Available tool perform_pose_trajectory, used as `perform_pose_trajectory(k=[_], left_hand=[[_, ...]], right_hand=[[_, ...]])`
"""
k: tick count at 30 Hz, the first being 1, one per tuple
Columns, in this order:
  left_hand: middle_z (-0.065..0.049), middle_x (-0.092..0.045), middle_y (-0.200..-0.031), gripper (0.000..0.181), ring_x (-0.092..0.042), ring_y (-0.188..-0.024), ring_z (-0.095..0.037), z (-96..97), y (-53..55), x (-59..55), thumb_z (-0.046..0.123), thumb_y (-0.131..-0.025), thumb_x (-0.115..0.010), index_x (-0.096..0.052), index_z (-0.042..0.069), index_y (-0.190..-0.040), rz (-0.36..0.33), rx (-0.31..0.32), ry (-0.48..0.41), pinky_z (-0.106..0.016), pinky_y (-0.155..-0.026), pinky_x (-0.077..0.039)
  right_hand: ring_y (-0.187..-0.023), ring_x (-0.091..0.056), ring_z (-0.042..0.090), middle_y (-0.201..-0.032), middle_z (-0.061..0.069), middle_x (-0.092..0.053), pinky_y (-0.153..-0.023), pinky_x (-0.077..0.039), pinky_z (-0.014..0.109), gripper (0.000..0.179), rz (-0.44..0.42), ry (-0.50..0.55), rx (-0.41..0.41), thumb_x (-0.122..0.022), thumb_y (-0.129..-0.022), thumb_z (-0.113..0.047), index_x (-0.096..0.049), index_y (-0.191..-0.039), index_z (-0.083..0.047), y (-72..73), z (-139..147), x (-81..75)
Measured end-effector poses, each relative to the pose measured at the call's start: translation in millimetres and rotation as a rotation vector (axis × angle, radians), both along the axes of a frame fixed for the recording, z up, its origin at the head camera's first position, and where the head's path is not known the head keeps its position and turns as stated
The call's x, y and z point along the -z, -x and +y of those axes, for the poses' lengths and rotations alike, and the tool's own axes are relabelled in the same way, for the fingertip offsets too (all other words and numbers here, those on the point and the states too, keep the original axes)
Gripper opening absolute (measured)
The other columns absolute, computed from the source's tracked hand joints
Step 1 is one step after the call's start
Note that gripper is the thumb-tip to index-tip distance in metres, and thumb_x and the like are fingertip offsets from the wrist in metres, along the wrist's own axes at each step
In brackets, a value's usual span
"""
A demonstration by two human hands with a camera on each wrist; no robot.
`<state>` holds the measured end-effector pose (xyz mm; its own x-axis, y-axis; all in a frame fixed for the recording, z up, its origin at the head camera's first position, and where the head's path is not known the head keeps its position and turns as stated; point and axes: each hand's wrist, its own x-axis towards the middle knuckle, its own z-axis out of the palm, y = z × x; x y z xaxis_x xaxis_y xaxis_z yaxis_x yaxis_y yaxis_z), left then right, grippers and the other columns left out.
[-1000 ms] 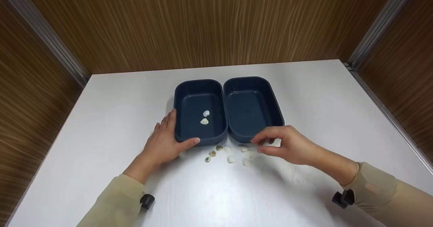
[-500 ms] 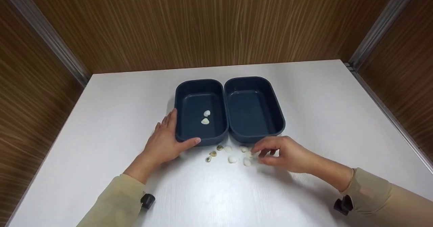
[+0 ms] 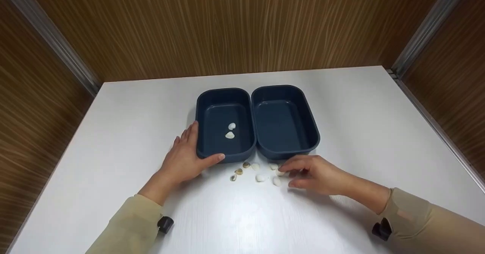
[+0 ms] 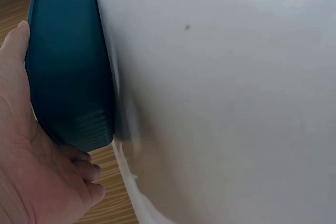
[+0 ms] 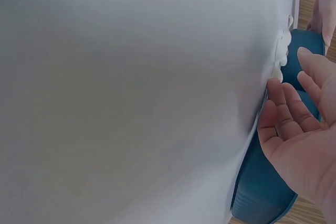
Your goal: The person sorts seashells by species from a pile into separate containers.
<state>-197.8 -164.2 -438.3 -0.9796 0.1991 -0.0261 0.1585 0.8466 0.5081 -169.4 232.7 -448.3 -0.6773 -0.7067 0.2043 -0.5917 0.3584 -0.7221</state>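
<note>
Two dark blue rectangular bins stand side by side in the head view. Against the left bin (image 3: 226, 155) rests my left hand (image 3: 182, 161), fingers along its outer left wall and thumb on the front rim. That bin holds two white seashells (image 3: 229, 135). Just in front of the right bin (image 3: 286, 155), my right hand (image 3: 320, 174) is low over the table, its index fingertip at a white seashell (image 3: 280, 172). Its thumb is apart from the fingers in the right wrist view. Several other white seashells (image 3: 260, 178) and three brownish seashells (image 3: 238, 172) lie nearby on the table.
The white table (image 3: 235, 216) runs back to a wood-grain panel (image 3: 242, 27). Similar panels with metal corner strips rise on both sides. Beige sleeves with a black strap piece (image 3: 165, 224) cover the forearms.
My right hand has lowered from the right bin's front rim toward the white seashells, and its index finger has come to one. The left hand has stayed in place.
</note>
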Motion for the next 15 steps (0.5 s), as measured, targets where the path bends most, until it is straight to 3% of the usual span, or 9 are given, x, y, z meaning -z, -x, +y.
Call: perform_pose_trajectory(k=[15], left_hand=[[-0.021, -0.012, -0.176, 0.135, -0.014, -0.161, -0.041, -0.4, 1.2, 1.3, 0.089, -0.083, -0.061, -0.002, 0.005, -0.171, -0.001, 0.009, 0.007, -0.056, -0.13, -0.008]], right_hand=[[-0.095, -0.072, 0.025, -0.124, 0.011, -0.074, -0.081, -0.061, 0.032, 0.034, 0.034, 0.003, -0.013, -0.084, -0.092, -0.006, -0.076, -0.125, -0.004, 1.0, -2.6, 4.7]])
